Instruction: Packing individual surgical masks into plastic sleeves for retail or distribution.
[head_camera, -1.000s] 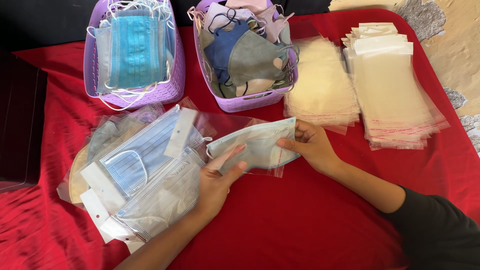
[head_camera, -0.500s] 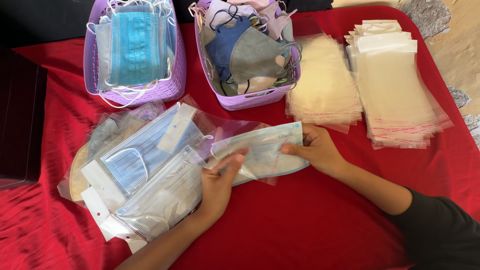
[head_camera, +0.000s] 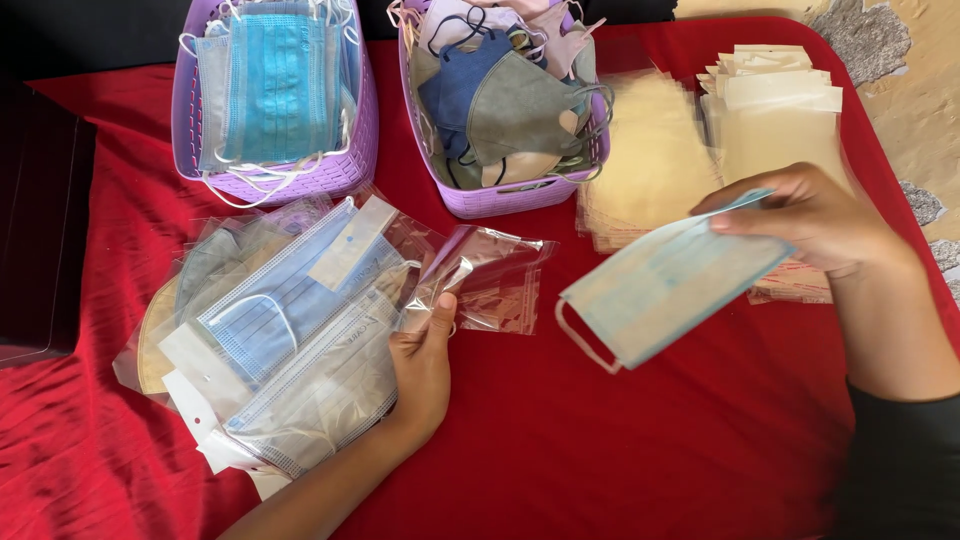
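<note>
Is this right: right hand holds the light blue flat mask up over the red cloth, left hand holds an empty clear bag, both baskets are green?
Not quite. The head view shows both baskets are purple, not green. The rest holds: the right hand holds the light blue flat mask over the red cloth, and the left hand holds an empty clear bag.

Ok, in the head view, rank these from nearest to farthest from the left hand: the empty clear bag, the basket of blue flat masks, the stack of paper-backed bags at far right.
1. empty clear bag: pinched by the left hand, just above it.
2. basket of blue flat masks: top left, beyond the packed pile.
3. stack of paper-backed bags: far right, behind the right hand.
</note>
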